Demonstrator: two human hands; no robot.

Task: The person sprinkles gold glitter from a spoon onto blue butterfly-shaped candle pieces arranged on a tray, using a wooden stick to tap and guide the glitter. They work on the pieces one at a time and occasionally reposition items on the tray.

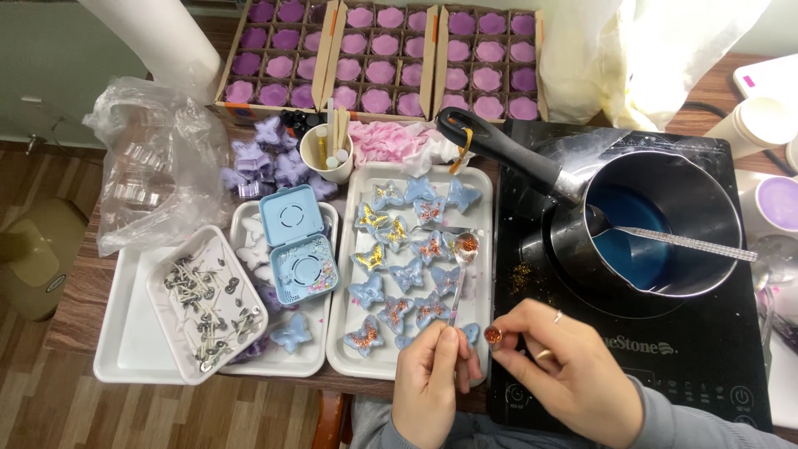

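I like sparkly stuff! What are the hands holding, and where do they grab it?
The left hand pinches a small spoon of orange glitter by its handle end. The right hand pinches a tiny glitter jar by its sides.

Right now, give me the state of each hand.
Left hand: closed on a small spoon heaped with orange glitter.
Right hand: fingers pinched on a small glitter jar.

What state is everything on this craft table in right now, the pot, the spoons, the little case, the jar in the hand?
Pot: holds blue liquid, spoon inside.
Small spoon: loaded with orange glitter, in left hand.
Glitter jar: open, in right hand.
Blue case: open.
Butterfly candles: some glittered, some plain.
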